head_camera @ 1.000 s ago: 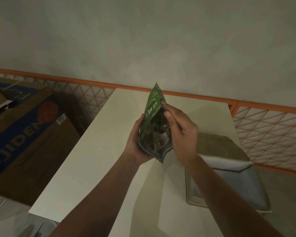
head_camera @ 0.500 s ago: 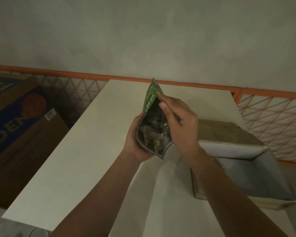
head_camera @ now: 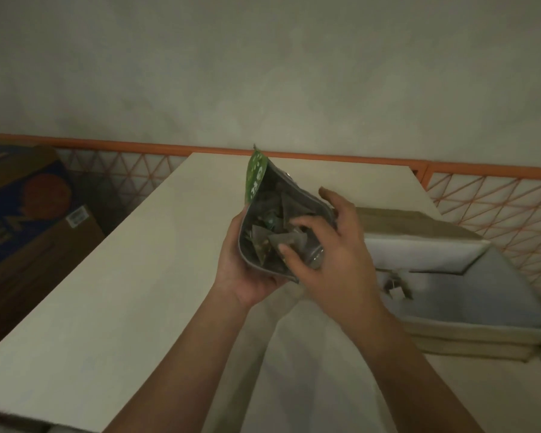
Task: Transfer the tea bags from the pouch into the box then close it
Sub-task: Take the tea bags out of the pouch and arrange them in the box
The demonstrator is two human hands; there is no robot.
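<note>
Two hands meet at the pouch [head_camera: 264, 214]: left hand [head_camera: 244, 270] cradling, right hand [head_camera: 328, 254] pinching inside.

A pale table [head_camera: 113, 292] carries an open box [head_camera: 469, 332] at its right.

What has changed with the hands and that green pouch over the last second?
The right hand has left the pouch's top edge and reached down into its mouth, thumb and fingers now pinching a tea bag. The pouch has opened wider. The left hand still holds the pouch from below, above the table. The box stays open at the right, one tea bag already inside.
</note>
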